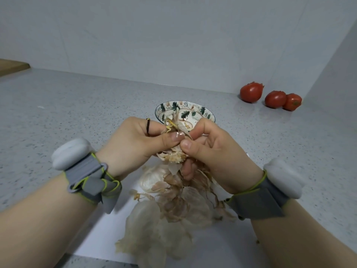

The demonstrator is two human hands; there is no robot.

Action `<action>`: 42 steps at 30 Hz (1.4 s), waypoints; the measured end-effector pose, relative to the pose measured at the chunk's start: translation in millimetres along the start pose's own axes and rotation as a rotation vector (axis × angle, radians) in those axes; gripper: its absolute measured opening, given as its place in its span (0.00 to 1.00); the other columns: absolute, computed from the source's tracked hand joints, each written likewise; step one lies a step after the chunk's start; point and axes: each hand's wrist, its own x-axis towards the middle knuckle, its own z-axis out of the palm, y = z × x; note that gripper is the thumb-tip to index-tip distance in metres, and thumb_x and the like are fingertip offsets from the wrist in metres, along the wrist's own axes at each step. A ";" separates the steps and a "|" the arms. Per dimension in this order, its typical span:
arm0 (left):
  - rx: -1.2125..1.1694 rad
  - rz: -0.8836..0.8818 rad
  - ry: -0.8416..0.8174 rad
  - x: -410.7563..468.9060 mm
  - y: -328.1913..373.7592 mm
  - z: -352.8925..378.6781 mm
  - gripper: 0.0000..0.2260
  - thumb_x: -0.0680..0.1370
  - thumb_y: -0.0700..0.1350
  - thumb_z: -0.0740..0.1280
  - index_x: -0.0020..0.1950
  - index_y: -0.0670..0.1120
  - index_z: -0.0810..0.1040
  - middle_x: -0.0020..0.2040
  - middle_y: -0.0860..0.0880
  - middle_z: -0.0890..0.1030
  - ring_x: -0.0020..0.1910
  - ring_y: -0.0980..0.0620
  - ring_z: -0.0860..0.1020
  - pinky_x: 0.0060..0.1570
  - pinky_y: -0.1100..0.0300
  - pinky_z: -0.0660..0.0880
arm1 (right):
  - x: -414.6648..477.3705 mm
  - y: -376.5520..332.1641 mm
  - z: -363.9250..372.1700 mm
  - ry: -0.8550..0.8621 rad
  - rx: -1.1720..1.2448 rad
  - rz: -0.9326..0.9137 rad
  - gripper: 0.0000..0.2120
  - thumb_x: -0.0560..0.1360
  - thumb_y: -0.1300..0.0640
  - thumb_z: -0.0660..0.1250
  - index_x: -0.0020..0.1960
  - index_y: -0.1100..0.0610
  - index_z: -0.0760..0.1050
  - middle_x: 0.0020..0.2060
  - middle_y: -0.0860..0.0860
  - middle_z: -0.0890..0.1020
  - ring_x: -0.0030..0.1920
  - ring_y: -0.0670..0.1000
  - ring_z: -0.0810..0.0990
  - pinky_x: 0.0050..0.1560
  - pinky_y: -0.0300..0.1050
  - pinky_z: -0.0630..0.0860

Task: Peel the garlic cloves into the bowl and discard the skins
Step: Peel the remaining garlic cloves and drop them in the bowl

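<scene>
My left hand [135,140] and my right hand [214,151] meet in the middle of the view and both pinch a partly broken garlic head [176,158] with a pale sprout at its top. Thumbs press together on its papery skin. Just behind the hands stands a patterned bowl [201,111] with leaf motifs; its inside is mostly hidden by the garlic. Below the hands lies a heap of loose garlic skins [170,215] and a whole garlic head [152,177] on a white sheet [108,236].
Three red tomatoes [251,92] lie at the back right near the wall corner. A wooden board edge [11,65] shows at far left. The speckled grey counter [67,109] stretches to the left of the bowl. Grey bands sit on both wrists.
</scene>
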 end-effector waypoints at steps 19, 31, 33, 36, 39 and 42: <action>-0.176 0.027 -0.008 2.9 -6.5 3.5 0.07 0.65 0.44 0.67 0.30 0.43 0.82 0.26 0.49 0.82 0.26 0.55 0.78 0.30 0.67 0.75 | -1.7 -2.5 8.8 0.096 0.263 -0.013 0.08 0.61 0.60 0.63 0.36 0.59 0.63 0.17 0.52 0.75 0.17 0.46 0.74 0.19 0.35 0.72; -0.247 0.032 -0.015 3.3 -6.7 7.4 0.09 0.67 0.43 0.65 0.29 0.43 0.81 0.25 0.50 0.80 0.23 0.56 0.76 0.26 0.68 0.72 | -0.5 2.4 14.0 0.146 0.317 -0.035 0.04 0.70 0.64 0.60 0.39 0.59 0.64 0.18 0.52 0.76 0.19 0.45 0.75 0.21 0.35 0.74; -0.234 0.039 -0.017 3.8 -7.5 6.4 0.09 0.67 0.43 0.65 0.29 0.43 0.81 0.25 0.50 0.80 0.24 0.56 0.76 0.26 0.67 0.72 | -1.1 1.5 14.4 0.135 0.319 -0.045 0.05 0.68 0.62 0.61 0.39 0.60 0.64 0.18 0.52 0.76 0.19 0.45 0.75 0.21 0.35 0.74; -0.182 0.069 -0.007 3.1 -5.3 7.1 0.09 0.68 0.45 0.68 0.31 0.41 0.81 0.26 0.50 0.80 0.26 0.56 0.76 0.29 0.67 0.74 | -0.2 -1.4 12.4 0.122 0.264 -0.033 0.07 0.67 0.62 0.62 0.38 0.59 0.64 0.19 0.53 0.76 0.19 0.47 0.75 0.21 0.37 0.74; 0.021 0.147 0.061 -0.1 -0.7 8.9 0.10 0.65 0.50 0.70 0.33 0.44 0.81 0.28 0.49 0.79 0.29 0.57 0.74 0.31 0.69 0.71 | -0.4 -3.6 6.0 0.173 -0.054 -0.058 0.08 0.73 0.66 0.60 0.39 0.57 0.63 0.20 0.51 0.74 0.19 0.48 0.73 0.21 0.40 0.72; 0.106 0.168 0.082 -0.9 -0.4 7.7 0.13 0.64 0.54 0.72 0.39 0.46 0.80 0.34 0.35 0.79 0.34 0.51 0.72 0.36 0.60 0.69 | -1.7 -6.6 2.5 0.162 -0.205 -0.089 0.07 0.74 0.62 0.59 0.39 0.56 0.63 0.17 0.49 0.71 0.17 0.46 0.70 0.19 0.38 0.68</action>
